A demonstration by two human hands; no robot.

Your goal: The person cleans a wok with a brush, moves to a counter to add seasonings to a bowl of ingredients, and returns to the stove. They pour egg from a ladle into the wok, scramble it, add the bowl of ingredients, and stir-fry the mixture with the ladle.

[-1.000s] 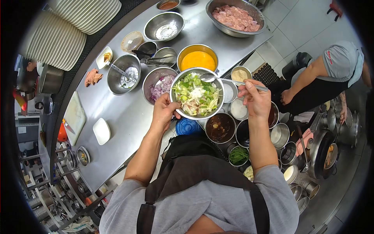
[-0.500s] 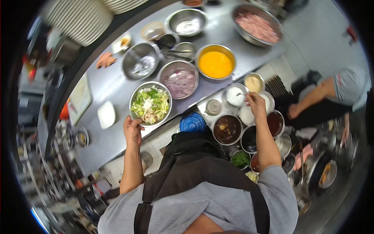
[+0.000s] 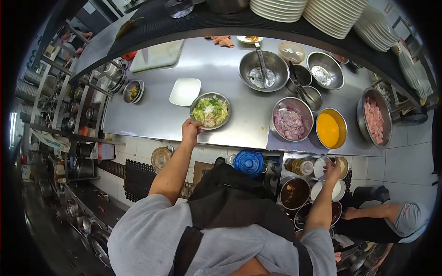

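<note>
My left hand (image 3: 190, 131) grips the near left rim of a metal bowl (image 3: 228, 117), just above the steel counter's front edge. Chopped lettuce salad (image 3: 209, 110) with a white heap on top fills it. Off to the right, my right hand (image 3: 332, 170) is closed over a round tub of white powder (image 3: 319, 168). Its fingers pinch a small spoon, which is now mostly hidden beneath them. Close to that hand are a tub of pale yellow contents (image 3: 343, 167), another white-filled tub (image 3: 339, 189) and a bottle lying sideways (image 3: 302, 167).
On the counter (image 3: 156, 101) stand a square white dish (image 3: 185, 92), a bowl of chopped onion (image 3: 290, 122), a yellow liquid pot (image 3: 330, 129) and a raw meat bowl (image 3: 374, 117). A plate shelf (image 3: 216, 23) overhangs the back. A co-worker's arm (image 3: 375, 211) is at right.
The view has swung, bringing the shelf across the top. My left hand still holds the salad bowl. My right hand has lowered toward the white powder tub, covering most of the spoon.
</note>
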